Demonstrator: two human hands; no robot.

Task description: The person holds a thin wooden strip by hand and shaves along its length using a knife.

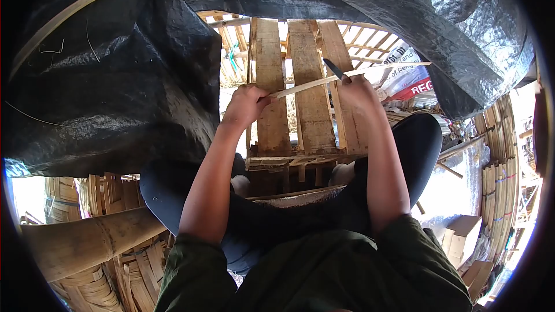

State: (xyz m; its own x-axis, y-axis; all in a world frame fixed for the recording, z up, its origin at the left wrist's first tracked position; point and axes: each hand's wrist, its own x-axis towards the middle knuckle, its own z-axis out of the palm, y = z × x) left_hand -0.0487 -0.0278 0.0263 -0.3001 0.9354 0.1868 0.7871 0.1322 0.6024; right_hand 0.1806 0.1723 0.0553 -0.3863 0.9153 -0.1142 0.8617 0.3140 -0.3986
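My left hand (245, 106) is closed around one end of a thin, pale strip (306, 85) that looks like split bamboo. The strip runs to the right and slightly upward in front of me, over a slatted wooden stand (313, 121). In my closed right hand (359, 91) is a knife (333, 69), its dark blade pointing up and left. The blade meets or crosses the strip close to my right fingers; whether it is cutting in, I cannot tell. Beyond that hand, the strip's free end reaches past a printed sack. My fingers hide the knife's handle.
Black plastic sheeting (110, 81) hangs at the left and overhead. The printed sack (404, 78) lies behind my right hand. A thick bamboo pole (95, 241) is at lower left, near woven strips (87, 289). Bundled bamboo strips (498, 179) and a cardboard box (461, 238) are on the right.
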